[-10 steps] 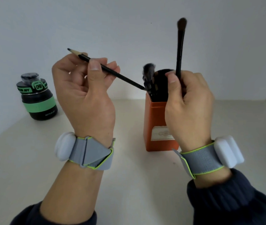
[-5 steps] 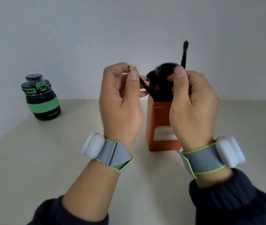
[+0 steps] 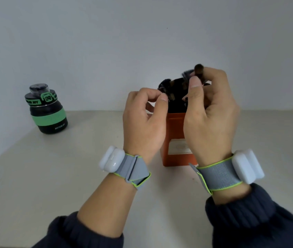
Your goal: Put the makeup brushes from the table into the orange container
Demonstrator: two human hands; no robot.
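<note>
- Both hands crowd the mouth of the orange container (image 3: 175,133), left hand (image 3: 143,120) and right hand (image 3: 211,113), with brush heads (image 3: 176,86) filling the opening.
- The bottle (image 3: 46,110) stands far left on the desk (image 3: 52,176), well apart.
- Open desk lies between bottle and container.

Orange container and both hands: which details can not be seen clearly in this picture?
Head view:
- Orange container: right side hidden behind the right hand; its label is blurred.
- Brushes: a dark clump, so their number is unclear.
- Left hand: whether its fingertips pinch anything is unclear.
- Bottle: small print too small to read.
</note>
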